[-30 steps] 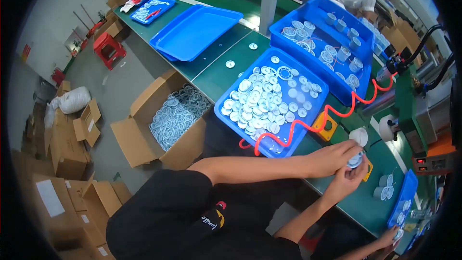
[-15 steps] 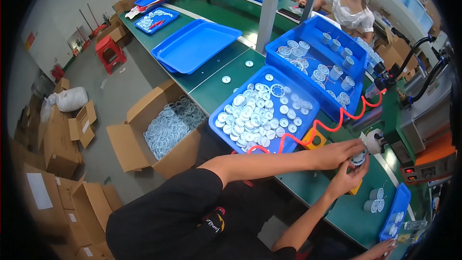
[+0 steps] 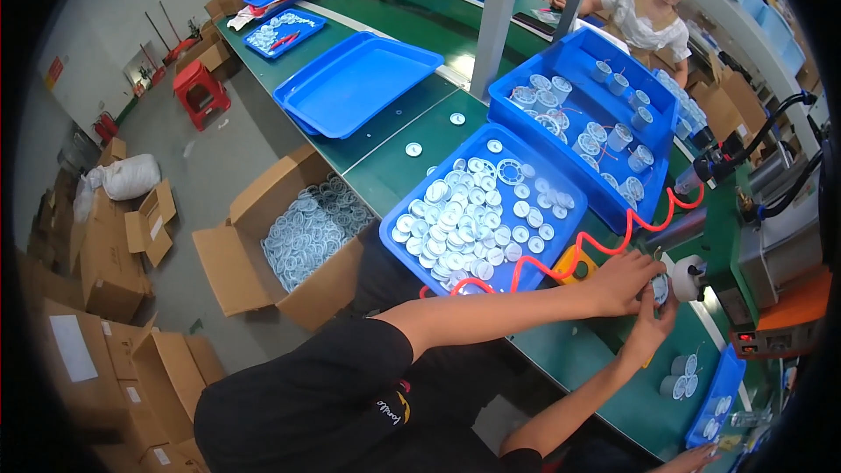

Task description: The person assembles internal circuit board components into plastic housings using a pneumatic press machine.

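Holding a round part between curled, nearly closed fingers of left hand and right hand, just beside white machine knob. Judging work partway: counting three cylinders on worktop, more in deep bin, but seeing many loose discs in shallow tray.

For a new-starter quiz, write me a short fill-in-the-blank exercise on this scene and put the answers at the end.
1. The small part is held between the left hand and the ____ hand.
2. The coiled cord crossing the disc tray is coloured ____.
3. The red stool stands on the ____.
4. The person at the upper right of the picture wears a ____ top.

Missing words: right; red; floor; white.
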A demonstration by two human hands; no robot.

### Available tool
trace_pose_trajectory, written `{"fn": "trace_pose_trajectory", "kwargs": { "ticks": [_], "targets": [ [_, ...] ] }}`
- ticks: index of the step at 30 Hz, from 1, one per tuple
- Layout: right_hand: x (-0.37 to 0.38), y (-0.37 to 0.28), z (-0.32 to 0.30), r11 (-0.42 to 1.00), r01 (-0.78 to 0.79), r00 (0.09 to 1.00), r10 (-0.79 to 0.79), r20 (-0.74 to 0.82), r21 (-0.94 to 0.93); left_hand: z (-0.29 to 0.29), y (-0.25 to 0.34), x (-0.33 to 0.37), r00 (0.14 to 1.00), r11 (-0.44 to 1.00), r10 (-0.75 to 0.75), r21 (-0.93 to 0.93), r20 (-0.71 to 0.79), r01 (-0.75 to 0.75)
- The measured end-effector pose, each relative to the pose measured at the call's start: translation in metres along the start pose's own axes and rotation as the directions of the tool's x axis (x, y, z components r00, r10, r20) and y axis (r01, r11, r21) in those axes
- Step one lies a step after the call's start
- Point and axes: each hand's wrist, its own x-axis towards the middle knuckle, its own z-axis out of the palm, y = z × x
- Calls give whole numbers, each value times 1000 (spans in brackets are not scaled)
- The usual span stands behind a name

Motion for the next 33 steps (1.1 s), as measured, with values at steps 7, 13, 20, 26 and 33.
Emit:
{"fn": "trace_pose_trajectory", "kwargs": {
  "ticks": [7,13,20,26,33],
  "targets": [
    [7,5,0,991,-18,992,1,127,133,-12,9,-2,992,997,-73,28,107,71],
    [8,9,2,999,-10,998,13,60,-38,-71,42,-64,965,977,-131,196,227,87],
    [-3,4,-2,998,-35,999,35,7,50,-94,18,-100,922,897,-202,441,332,38],
    [-78,53,-15,585,161,912,-396,-107,-795,-91,17,-105,949,867,-132,498,285,-29],
    [-92,20,-14,699,22,945,-247,-212,-715,-87,17,-114,921,818,-143,567,362,-96]
  ]
}}
